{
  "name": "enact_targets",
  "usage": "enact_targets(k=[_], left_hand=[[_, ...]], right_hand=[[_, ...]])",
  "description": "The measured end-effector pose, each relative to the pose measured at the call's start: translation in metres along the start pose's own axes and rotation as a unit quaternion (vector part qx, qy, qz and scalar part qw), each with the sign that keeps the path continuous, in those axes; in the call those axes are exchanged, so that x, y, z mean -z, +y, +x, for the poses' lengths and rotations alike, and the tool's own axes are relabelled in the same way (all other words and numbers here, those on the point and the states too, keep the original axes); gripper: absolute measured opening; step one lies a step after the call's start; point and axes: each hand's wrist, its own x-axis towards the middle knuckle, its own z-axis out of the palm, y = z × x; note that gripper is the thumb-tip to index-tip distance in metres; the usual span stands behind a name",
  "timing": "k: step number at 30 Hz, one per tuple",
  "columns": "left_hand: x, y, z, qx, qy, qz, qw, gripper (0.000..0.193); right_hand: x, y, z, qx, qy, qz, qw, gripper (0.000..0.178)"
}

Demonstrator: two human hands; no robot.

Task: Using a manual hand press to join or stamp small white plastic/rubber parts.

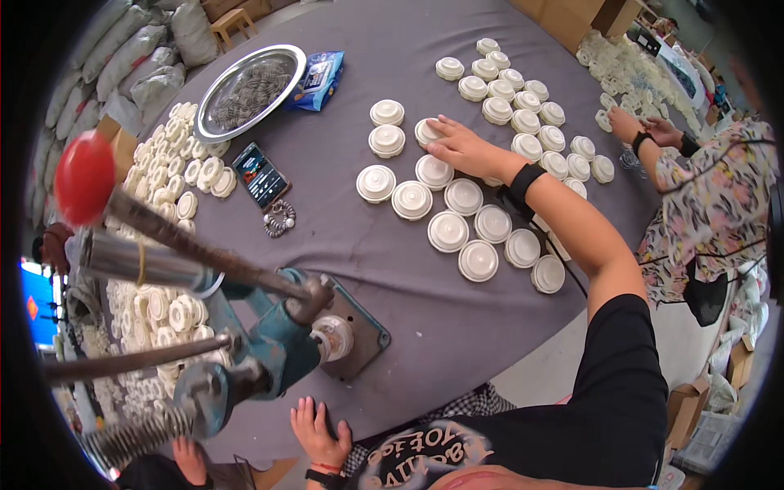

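On the table, my right hand [467, 149] reaches left among white round lidded plastic parts. Its fingers curve over the right edge of one white round part [425, 132], apparently gripping it between fingers and thumb. Similar parts lie around it, including a nearby disc [434, 171] just below the hand. At the near table edge, my left hand [320, 433] rests with its fingers spread and nothing in it. Ahead and left of it stands a blue-green lever press [282, 347] with a red ball knob [84, 178]. A whitish round piece [333, 337] sits at the press.
A heap of white rings [175, 167] covers the table's left. Beyond are a metal tray [214, 135] of dark coils, a blue packet [317, 80], a phone [261, 176] and a beaded bracelet [279, 219]. A co-worker [710, 184] works at right; another person's hand [189, 461] shows lower left.
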Motion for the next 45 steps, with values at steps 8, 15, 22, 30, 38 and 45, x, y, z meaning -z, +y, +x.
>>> enact_targets(k=[8, 15, 22, 30, 38, 45], left_hand=[[-0.002, -0.006, -0.003, -0.019, 0.024, -0.047, 0.998, 0.046], [-0.006, -0.007, -0.005, -0.028, 0.039, -0.047, 0.998, 0.045], [0.001, -0.011, -0.010, -0.018, 0.037, -0.050, 0.998, 0.045], [0.000, -0.003, 0.003, 0.000, 0.025, -0.074, 0.997, 0.043], [0.026, -0.024, 0.009, -0.051, 0.014, -0.114, 0.992, 0.038], [0.060, -0.012, 0.082, -0.047, 0.024, -0.229, 0.972, 0.055]], right_hand=[[0.017, -0.030, 0.014, -0.070, -0.047, -0.108, 0.991, 0.034], [0.007, -0.012, 0.108, -0.123, 0.016, -0.114, 0.986, 0.053], [-0.025, -0.093, 0.122, -0.137, -0.085, 0.002, 0.987, 0.082], [-0.035, -0.115, 0.028, -0.040, -0.109, -0.076, 0.990, 0.077], [-0.023, -0.190, -0.027, 0.053, -0.090, -0.215, 0.971, 0.063], [-0.060, -0.215, -0.074, 0.102, -0.030, -0.298, 0.948, 0.049]])
